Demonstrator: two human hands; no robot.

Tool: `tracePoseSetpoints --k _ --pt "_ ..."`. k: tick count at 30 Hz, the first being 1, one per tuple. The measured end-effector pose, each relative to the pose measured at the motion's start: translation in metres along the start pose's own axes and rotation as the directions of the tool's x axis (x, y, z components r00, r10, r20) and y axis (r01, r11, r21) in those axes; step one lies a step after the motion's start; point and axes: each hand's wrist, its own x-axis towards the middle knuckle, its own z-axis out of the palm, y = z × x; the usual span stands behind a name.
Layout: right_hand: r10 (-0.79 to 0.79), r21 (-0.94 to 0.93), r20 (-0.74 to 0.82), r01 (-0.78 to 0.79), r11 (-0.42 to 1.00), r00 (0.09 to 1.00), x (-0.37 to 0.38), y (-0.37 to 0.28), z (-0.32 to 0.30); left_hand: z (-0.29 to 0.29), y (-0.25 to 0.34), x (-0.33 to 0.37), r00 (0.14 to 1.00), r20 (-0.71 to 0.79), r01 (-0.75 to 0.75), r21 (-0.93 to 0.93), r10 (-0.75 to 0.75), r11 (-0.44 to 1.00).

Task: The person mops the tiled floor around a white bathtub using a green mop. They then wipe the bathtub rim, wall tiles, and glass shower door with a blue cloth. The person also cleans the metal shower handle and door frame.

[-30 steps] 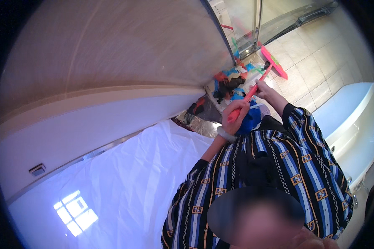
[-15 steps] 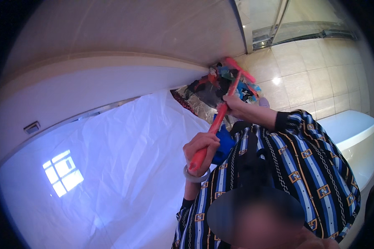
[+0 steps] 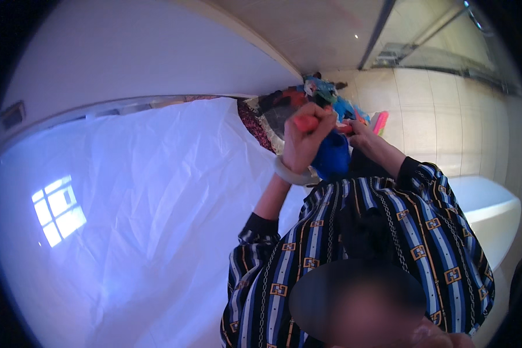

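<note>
My left hand [image 3: 307, 139], with a pale bangle at the wrist, is closed round the top end of a broom's red handle. My right hand [image 3: 366, 141] is closed round the same handle lower down. The broom [image 3: 307, 122] has a narrow pink head, which shows on the tiles just beyond my right hand; its underside is hard to make out. Ahead of my hands lies a heap of crumpled coloured scraps [image 3: 323, 88], blue, red, white and dark. Something bright blue [image 3: 333, 156] is below my hands, close to my body; its kind is unclear.
A wrinkled, glossy white sheet [image 3: 174, 191] spreads over the left side, reflecting a window. A dark red patterned mat edge [image 3: 250, 124] shows beside it. Beige floor tiles [image 3: 429, 110] lie to the right, with a white tub-like basin [image 3: 484, 203] nearer me. A pale wall panel [image 3: 139, 52] runs along the far left.
My left hand has moved up and right, bringing the handle's end toward the view. My right hand has shifted right. The pink head has moved from the heap onto the tiles at right.
</note>
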Motion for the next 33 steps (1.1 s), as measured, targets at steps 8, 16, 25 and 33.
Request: tracePoseSetpoints --k 8,16,25,33 --pt "-0.476 -0.125 -0.009 0.471 0.873 0.88 0.043 -0.103 0.058 -0.049 0.053 0.005 0.93 0.008 -0.349 0.327 0.367 0.878" --pt "-0.623 -0.046 -0.099 0.622 0.782 0.776 0.168 -0.104 0.006 -0.058 -0.034 -0.122 0.943 -0.281 -0.056 0.401 0.181 0.914" --pt "-0.272 0.987 -0.163 0.155 -0.052 0.949 0.209 -0.147 -0.108 0.084 -0.251 -0.242 0.821 -0.523 0.176 -0.146 -0.227 0.974" --pt "-0.05 0.799 -0.573 0.572 0.187 0.818 0.126 -0.137 -0.233 -0.021 -0.245 -0.191 0.909 -0.292 0.331 0.071 -0.298 0.941"
